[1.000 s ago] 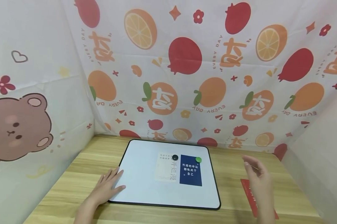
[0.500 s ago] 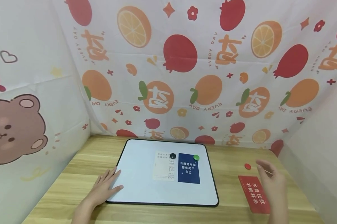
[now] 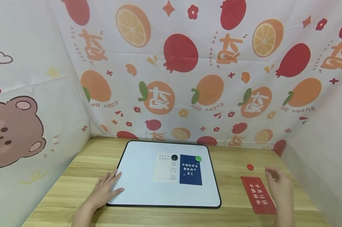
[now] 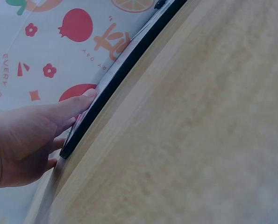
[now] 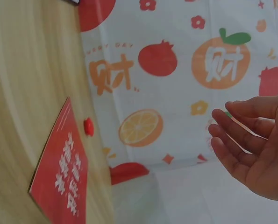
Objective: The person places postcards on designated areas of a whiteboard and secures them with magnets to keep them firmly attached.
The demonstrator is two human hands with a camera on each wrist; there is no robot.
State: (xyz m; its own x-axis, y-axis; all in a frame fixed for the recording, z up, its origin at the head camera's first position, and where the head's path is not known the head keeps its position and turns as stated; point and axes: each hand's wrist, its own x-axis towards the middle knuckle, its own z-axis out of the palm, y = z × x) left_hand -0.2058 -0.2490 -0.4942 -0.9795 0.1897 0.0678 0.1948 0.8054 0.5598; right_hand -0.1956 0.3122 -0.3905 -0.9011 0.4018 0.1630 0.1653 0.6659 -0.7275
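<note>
My left hand (image 3: 103,189) rests on the left edge of a black-framed whiteboard (image 3: 137,179), thumb and fingers spread. In the left wrist view the thumb lies on the board's face. A cream card (image 3: 161,170) under a black round magnet (image 3: 174,157) and a blue card (image 3: 191,178) with a green magnet (image 3: 198,159) lie on the board. To the right, my right hand (image 3: 281,187) hovers above the table with bent fingers and nothing between them. Beside it lies a red card (image 3: 253,189) with white writing, and a red magnet (image 3: 250,167) sits just behind the card.
The wooden table (image 3: 74,179) carries everything. A white fruit-print cloth (image 3: 185,85) hangs at its back edge, close behind the whiteboard. Pale cloth walls (image 3: 66,110) close off the left and right sides, the left one printed with a bear.
The right hand has drawn away to the right, uncovering the red card and the red magnet behind it. The left hand stays on the board while the head view shifts slightly.
</note>
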